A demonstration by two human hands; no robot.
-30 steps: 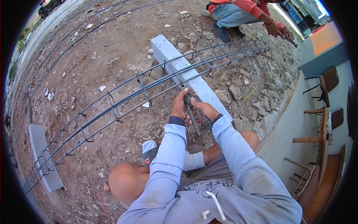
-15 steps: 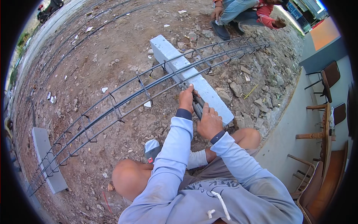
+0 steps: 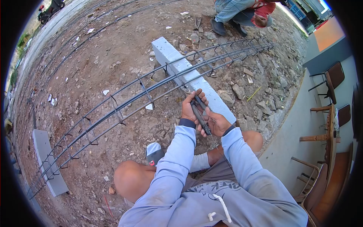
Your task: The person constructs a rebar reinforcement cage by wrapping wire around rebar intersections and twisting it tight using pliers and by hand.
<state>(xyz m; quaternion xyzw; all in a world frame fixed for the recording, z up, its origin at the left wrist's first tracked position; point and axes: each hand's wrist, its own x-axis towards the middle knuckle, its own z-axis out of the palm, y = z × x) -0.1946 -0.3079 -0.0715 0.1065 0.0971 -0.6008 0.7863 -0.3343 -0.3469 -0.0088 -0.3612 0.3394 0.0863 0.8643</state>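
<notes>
Dark pliers [image 3: 199,118] fill the left hand [image 3: 188,109], fingers curled, hold unclear in the half-curled right hand [image 3: 220,124]: seemingly adjusting, next needing steadiness.

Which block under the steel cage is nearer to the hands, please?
The right block, beside the hands; the other block lies under the left end of the cage.

Cage [image 3: 143,91]: closes the way ahead of left hand [image 3: 188,109].
Block [image 3: 211,99]: stands just beyond right hand [image 3: 220,124].
Ground [image 3: 128,142]: mostly free between cage and left knee [image 3: 131,179].
</notes>
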